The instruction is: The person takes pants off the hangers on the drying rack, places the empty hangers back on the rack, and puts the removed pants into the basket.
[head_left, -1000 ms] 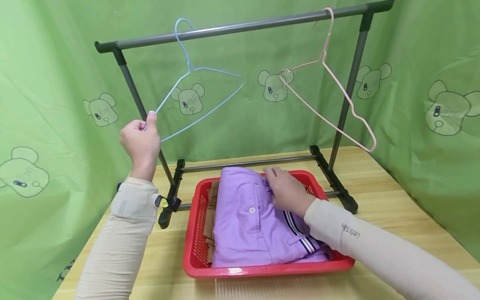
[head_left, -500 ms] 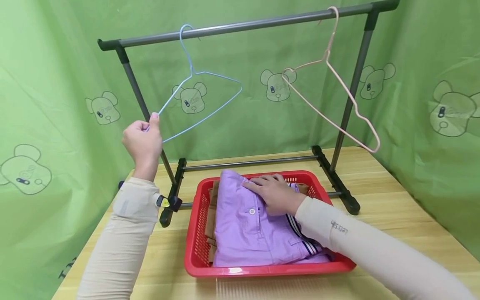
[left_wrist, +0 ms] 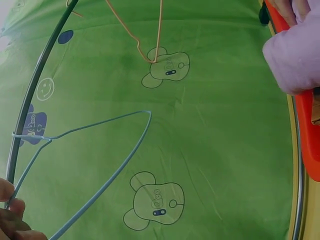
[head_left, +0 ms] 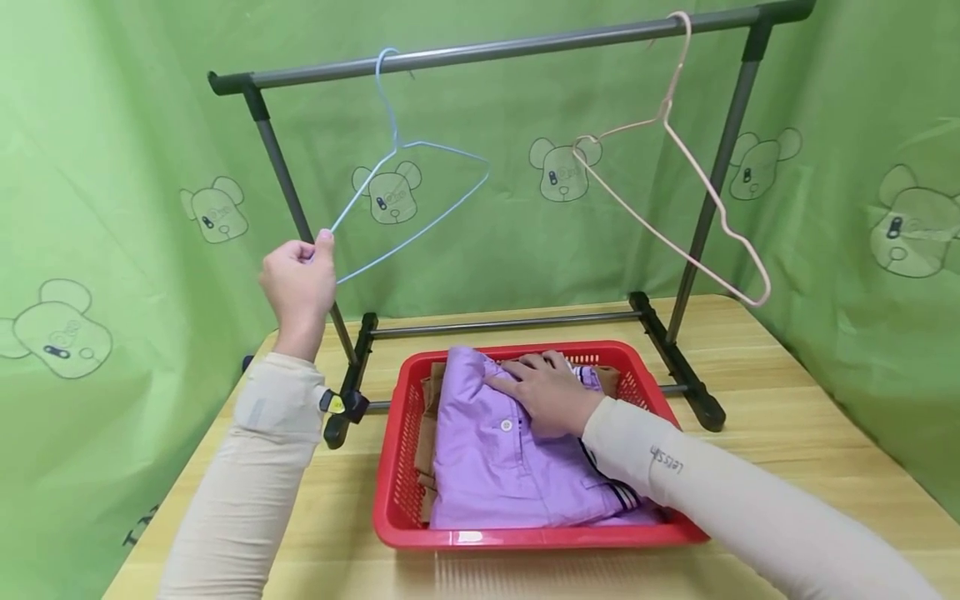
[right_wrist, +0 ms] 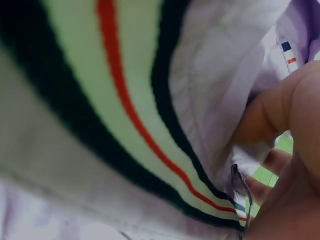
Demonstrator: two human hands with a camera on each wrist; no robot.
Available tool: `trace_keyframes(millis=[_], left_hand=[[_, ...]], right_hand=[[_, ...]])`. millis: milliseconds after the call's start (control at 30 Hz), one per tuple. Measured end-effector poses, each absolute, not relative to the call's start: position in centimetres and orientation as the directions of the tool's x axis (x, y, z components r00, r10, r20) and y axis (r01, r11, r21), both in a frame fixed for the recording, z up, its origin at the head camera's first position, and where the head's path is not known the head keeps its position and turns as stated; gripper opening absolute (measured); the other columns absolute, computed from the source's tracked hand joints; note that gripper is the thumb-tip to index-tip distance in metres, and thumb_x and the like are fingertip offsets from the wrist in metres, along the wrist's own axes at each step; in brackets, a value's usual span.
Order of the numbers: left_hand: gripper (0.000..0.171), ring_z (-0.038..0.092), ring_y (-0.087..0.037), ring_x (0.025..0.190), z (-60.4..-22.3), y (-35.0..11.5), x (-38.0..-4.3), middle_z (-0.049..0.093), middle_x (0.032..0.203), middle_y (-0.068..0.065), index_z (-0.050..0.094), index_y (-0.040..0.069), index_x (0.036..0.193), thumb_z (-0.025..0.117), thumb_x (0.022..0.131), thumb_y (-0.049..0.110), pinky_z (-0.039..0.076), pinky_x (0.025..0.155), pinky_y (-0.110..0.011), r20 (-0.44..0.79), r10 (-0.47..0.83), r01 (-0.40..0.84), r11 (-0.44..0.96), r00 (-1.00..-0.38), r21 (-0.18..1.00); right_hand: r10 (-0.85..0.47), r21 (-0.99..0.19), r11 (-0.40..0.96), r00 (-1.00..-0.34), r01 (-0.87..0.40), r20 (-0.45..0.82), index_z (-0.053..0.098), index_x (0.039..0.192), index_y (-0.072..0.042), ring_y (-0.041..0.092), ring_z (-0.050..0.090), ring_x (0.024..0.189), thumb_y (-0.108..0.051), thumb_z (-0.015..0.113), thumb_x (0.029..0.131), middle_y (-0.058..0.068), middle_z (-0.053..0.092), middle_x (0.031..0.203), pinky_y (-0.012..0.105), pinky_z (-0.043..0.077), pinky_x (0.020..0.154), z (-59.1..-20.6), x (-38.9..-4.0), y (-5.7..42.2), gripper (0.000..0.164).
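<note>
My left hand (head_left: 300,279) grips the lower left corner of a blue wire clothes hanger (head_left: 363,189), whose hook loops over the rack's top bar. In the left wrist view, the hanger (left_wrist: 103,186) reaches away from fingers (left_wrist: 20,227) at the bottom left corner. Folded purple trousers (head_left: 480,475) with a white button and a striped waistband lie in a red basket (head_left: 525,540). On their upper part, my right hand (head_left: 551,396) holds the cloth. The right wrist view has the thumb (right_wrist: 267,112) against the trousers (right_wrist: 210,100), with other fingers partly hidden behind the fabric.
A pink hanger (head_left: 693,164) hangs at the right of the grey clothes rack (head_left: 517,50). Something brown (head_left: 426,446) lies under the trousers along the basket's left side. Green curtain (head_left: 480,267) surrounds the wooden table (head_left: 757,375).
My right hand has shifted left from the waistband side onto the trousers' upper part. My left hand keeps its grip on the hanger. The view has turned slightly left.
</note>
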State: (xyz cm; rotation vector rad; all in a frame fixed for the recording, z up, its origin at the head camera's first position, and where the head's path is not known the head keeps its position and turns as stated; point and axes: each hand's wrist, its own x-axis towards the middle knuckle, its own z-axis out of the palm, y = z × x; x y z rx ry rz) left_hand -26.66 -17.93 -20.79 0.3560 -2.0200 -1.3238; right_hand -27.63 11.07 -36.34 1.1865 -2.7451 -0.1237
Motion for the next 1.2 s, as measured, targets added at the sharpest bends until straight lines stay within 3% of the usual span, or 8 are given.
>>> trace_keyframes(millis=[233, 400, 633, 800, 1000, 1200], left_hand=[[0.027, 0.048, -0.011, 0.067, -21.5, -17.7, -26.5, 0.055, 0.076, 0.002, 0.065, 0.006, 0.097, 0.060, 0.096, 0.032, 0.042, 0.063, -0.025, 0.405, -0.541, 0.156, 0.447, -0.737, 0.881], [0.024, 0.052, -0.012, 0.075, -22.2, -17.7, -26.5, 0.057, 0.085, 0.002, 0.062, 0.005, 0.109, 0.061, 0.096, 0.024, 0.045, 0.071, -0.025, 0.433, -0.535, 0.202, 0.436, -0.725, 0.877], [0.023, 0.052, -0.014, 0.078, -22.8, -17.6, -26.0, 0.058, 0.087, -0.001, 0.062, 0.002, 0.111, 0.061, 0.096, 0.020, 0.045, 0.075, -0.025, 0.460, -0.511, 0.227, 0.453, -0.727, 0.862], [0.023, 0.053, -0.016, 0.077, -23.1, -17.4, -25.7, 0.059, 0.088, -0.003, 0.061, 0.002, 0.112, 0.062, 0.095, 0.017, 0.045, 0.073, -0.026, 0.472, -0.481, 0.240, 0.466, -0.739, 0.852], [0.033, 0.059, -0.019, 0.092, -23.6, -17.5, -25.2, 0.064, 0.107, -0.009, 0.053, 0.003, 0.124, 0.062, 0.095, 0.018, 0.049, 0.083, -0.027, 0.445, -0.431, 0.230, 0.464, -0.785, 0.855], [0.052, 0.057, -0.021, 0.113, -24.7, -17.9, -24.9, 0.057, 0.128, -0.010, 0.039, 0.001, 0.137, 0.064, 0.093, 0.015, 0.046, 0.096, -0.028, 0.387, -0.417, 0.205, 0.417, -0.822, 0.885]], right_hand=[[-0.724, 0.091, 0.690, -0.685, -0.718, 0.084, 0.039, 0.149, -0.022, 0.042, 0.041, 0.127, -0.012, 0.071, 0.069, 0.015, 0.045, 0.143, 0.061, 0.029, 0.102, -36.0, -27.8, 11.5, 0.087], [-0.725, 0.085, 0.689, -0.683, -0.720, 0.092, 0.035, 0.151, -0.019, 0.043, 0.042, 0.127, -0.012, 0.072, 0.070, 0.016, 0.045, 0.143, 0.061, 0.030, 0.101, -35.8, -27.7, 11.6, 0.089], [-0.709, 0.031, 0.703, -0.698, -0.710, 0.098, 0.031, 0.152, -0.020, 0.041, 0.040, 0.131, -0.009, 0.069, 0.074, 0.016, 0.042, 0.147, 0.062, 0.029, 0.103, -35.4, -27.7, 11.7, 0.088], [-0.707, -0.016, 0.700, -0.696, -0.714, 0.124, 0.036, 0.150, -0.018, 0.041, 0.043, 0.128, -0.004, 0.065, 0.075, 0.016, 0.043, 0.145, 0.061, 0.033, 0.100, -34.7, -27.7, 11.9, 0.081], [-0.713, -0.058, 0.675, -0.671, -0.735, 0.202, 0.045, 0.143, -0.012, 0.037, 0.050, 0.124, -0.002, 0.065, 0.075, 0.014, 0.051, 0.138, 0.058, 0.039, 0.096, -34.3, -28.0, 12.4, 0.072], [-0.710, -0.127, 0.655, -0.664, -0.745, 0.235, 0.049, 0.139, -0.007, 0.035, 0.053, 0.120, -0.002, 0.063, 0.082, 0.015, 0.057, 0.129, 0.055, 0.041, 0.098, -33.6, -28.2, 13.2, 0.058]])
